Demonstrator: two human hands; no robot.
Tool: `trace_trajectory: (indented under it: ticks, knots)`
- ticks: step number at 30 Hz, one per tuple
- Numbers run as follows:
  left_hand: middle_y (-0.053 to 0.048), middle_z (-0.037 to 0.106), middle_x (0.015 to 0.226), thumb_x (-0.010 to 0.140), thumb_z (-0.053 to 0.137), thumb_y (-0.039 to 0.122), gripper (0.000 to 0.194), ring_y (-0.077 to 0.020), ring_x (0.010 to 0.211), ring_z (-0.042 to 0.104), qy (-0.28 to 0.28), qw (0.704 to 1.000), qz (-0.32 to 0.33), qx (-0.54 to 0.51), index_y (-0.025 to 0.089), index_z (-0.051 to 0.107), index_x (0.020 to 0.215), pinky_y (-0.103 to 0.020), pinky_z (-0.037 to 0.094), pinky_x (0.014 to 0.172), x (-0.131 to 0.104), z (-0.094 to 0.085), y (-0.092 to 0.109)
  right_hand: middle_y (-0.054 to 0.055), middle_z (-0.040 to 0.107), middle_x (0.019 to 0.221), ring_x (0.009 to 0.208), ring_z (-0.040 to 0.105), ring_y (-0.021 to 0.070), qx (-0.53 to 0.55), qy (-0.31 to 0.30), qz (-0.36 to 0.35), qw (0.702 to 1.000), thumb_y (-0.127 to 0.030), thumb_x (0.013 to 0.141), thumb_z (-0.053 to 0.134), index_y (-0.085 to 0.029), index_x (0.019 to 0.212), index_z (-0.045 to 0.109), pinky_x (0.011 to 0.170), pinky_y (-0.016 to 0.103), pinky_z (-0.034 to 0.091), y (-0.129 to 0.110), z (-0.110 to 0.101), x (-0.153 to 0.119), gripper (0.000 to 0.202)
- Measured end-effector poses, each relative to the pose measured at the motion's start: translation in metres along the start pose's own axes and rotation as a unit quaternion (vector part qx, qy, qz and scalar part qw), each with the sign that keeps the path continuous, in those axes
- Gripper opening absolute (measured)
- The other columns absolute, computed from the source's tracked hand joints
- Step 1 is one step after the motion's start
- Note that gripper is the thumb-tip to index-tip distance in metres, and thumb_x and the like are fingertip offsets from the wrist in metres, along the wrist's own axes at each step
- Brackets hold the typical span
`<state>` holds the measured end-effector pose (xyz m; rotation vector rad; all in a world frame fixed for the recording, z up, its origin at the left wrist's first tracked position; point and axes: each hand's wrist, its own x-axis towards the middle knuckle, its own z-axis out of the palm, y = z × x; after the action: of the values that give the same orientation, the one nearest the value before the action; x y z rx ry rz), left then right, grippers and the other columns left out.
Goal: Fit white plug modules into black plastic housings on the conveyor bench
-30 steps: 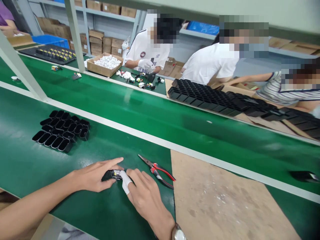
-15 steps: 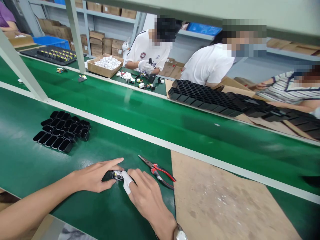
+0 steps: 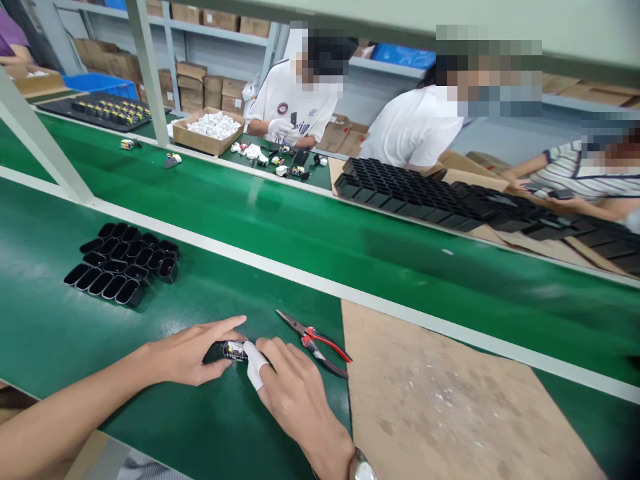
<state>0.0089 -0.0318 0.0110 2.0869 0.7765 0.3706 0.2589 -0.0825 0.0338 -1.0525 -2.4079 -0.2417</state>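
A small black housing with white, yellow and metallic parts showing inside [image 3: 235, 350] lies low over the green bench between my hands. My left hand [image 3: 193, 350] grips its left end between thumb and fingers, with the index finger stretched out above it. On the other end, my right hand [image 3: 295, 383] closes its fingers, and a white finger cot [image 3: 256, 367] covers the thumb. The underside of the housing is hidden. Long-nose pliers with red and black handles [image 3: 315, 343] lie just beyond my right hand, slightly spread.
Several empty black cases [image 3: 115, 287] stand grouped at the left. A cardboard sheet [image 3: 450, 387] covers the bench at the right. Beyond the white rail [image 3: 225, 250], a green belt [image 3: 280, 213] carries small assemblies [image 3: 173, 160]. Co-workers sit across it near stacked black cases [image 3: 405, 193].
My hands and the housing stay almost still. Small assemblies on the belt have shifted right. The far-right co-worker's hands now show with a dark part.
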Motion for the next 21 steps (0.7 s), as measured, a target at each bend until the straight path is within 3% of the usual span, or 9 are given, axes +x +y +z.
trace_trajectory:
  ticks: [6,10,14,18,21]
  knots:
    - [0.001,0.063,0.152,0.100,0.060,0.021,0.088,-0.0233,0.141,0.059,0.002,1.000,0.001,0.001,0.040,0.008,0.169,-0.042,0.049,0.119,0.000,0.001,-0.001,0.009,0.065,0.096,0.078,0.051,0.0214,0.008,-0.009,0.004,1.000,-0.004,0.095,0.048,-0.020,0.070,0.056,0.064,0.036,0.034,0.000,-0.002,0.000,0.031]
    - [-0.001,0.065,0.150,0.100,0.062,0.021,0.087,-0.0246,0.141,0.059,0.007,1.000,0.009,0.009,0.036,0.011,0.169,-0.042,0.049,0.118,0.000,0.001,-0.001,0.009,0.065,0.101,0.079,0.056,0.0200,0.028,0.002,0.048,0.998,-0.007,0.099,0.051,-0.018,0.089,0.064,0.067,0.034,0.040,0.008,-0.006,-0.005,0.019]
    - [-0.006,0.071,0.139,0.099,0.067,0.023,0.068,-0.0269,0.131,0.066,0.038,0.998,0.025,0.039,0.029,0.037,0.159,-0.040,0.056,0.109,-0.001,0.000,-0.001,0.008,0.065,0.100,0.072,0.056,0.0191,-0.045,-0.044,0.108,0.992,-0.001,0.092,0.049,-0.016,0.101,0.066,0.064,0.033,0.042,0.019,0.000,-0.019,0.024]
    - [-0.011,0.073,0.120,0.098,0.074,0.024,0.038,-0.0251,0.111,0.071,0.084,0.987,0.131,0.040,0.022,0.058,0.132,-0.038,0.060,0.097,0.002,-0.001,-0.004,0.008,0.065,0.095,0.083,0.063,0.0244,-0.072,-0.133,0.125,0.981,0.004,0.075,0.053,-0.018,0.093,0.065,0.071,0.035,0.049,0.024,0.010,-0.030,0.031]
    - [-0.012,0.073,0.110,0.097,0.076,0.020,0.030,-0.0249,0.106,0.071,0.117,0.972,0.202,0.035,0.018,0.061,0.123,-0.038,0.060,0.093,0.005,-0.001,-0.007,0.010,0.066,0.099,0.089,0.064,0.0270,-0.046,-0.114,0.137,0.983,0.001,0.085,0.054,-0.016,0.105,0.066,0.080,0.039,0.053,0.021,0.010,-0.028,0.029]
